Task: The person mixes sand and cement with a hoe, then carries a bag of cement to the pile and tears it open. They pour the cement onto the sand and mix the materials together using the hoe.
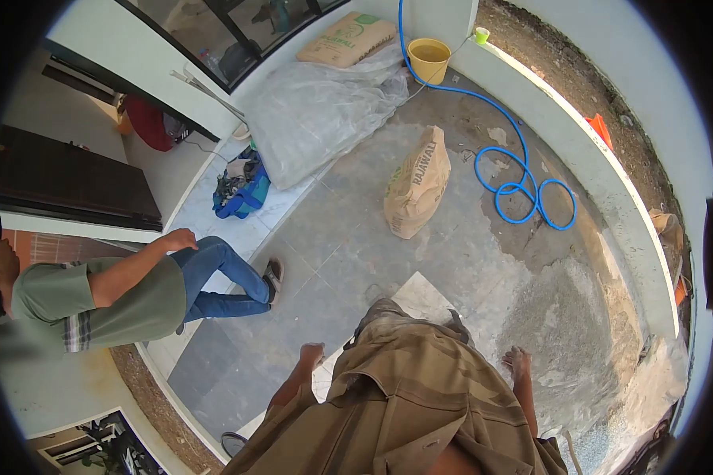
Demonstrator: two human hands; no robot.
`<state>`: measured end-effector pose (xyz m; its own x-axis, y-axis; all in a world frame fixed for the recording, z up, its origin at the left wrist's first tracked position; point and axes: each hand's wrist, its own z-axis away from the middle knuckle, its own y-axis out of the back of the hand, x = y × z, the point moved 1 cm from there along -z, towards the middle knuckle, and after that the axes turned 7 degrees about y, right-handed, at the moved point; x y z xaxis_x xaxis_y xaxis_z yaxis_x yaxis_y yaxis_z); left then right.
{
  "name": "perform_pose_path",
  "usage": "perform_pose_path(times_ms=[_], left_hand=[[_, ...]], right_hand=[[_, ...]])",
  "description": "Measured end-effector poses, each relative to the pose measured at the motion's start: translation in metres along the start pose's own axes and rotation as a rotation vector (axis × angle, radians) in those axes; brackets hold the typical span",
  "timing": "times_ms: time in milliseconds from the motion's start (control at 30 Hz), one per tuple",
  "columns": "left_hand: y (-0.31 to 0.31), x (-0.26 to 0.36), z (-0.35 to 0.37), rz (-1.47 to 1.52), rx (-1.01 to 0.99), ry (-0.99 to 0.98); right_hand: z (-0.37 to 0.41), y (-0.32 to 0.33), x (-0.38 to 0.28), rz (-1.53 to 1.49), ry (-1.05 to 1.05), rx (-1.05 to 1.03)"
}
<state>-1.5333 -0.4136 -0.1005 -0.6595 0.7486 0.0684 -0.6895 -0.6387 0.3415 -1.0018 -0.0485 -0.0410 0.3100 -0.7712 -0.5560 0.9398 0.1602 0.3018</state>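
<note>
Tile lies flat on the floor just ahead of me. Left hand fingers are curled in, right hand fingers hang loose, and both are empty. I'd crouch low and grip opposite edges evenly.

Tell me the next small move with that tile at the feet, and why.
Probably bend down and take the pale tile by its edges. The left hand and right hand hang at the sides and seem to hold nothing. The tile lies flat right at the feet, and a grey mortar bed is spread just to its right.
</note>
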Motion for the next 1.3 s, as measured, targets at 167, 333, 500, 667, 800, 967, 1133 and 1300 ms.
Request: perform_pose_path(times_ms=[167, 333, 500, 667, 800, 967, 1133, 1300], left_hand=[[0.037, 0.070, 0.015, -0.077, 0.017, -0.022], [0.017, 0.199, -0.022, 0.042, -0.102, -0.425], [0.005, 0.320, 0.056, -0.059, -0.170, -0.650], [0.038, 0.338, 0.005, -0.234, -0.128, -0.798], [0.134, 0.315, -0.016, -0.132, -0.070, -0.317], [0.243, 0.341, -0.014, 0.379, 0.062, -0.015], [0.276, 0.408, -0.008, 0.452, 0.021, -0.136], [0.266, 0.458, -0.032, 0.095, -0.073, -0.234]], right_hand=[[0.023, -0.114, -0.035, 0.075, -0.002, -0.084], [0.010, -0.220, -0.081, 0.414, 0.236, -0.304], [0.027, -0.325, -0.177, 0.412, 0.166, -0.355], [-0.004, -0.435, -0.240, 0.555, 0.110, -0.520], [-0.026, -0.538, -0.293, 0.611, 0.101, -0.621], [-0.048, -0.662, -0.395, 0.642, 0.298, -0.712], [-0.061, -0.745, -0.486, 0.677, 0.435, -0.623], [-0.044, -0.784, -0.514, 0.706, 0.423, -0.547]])
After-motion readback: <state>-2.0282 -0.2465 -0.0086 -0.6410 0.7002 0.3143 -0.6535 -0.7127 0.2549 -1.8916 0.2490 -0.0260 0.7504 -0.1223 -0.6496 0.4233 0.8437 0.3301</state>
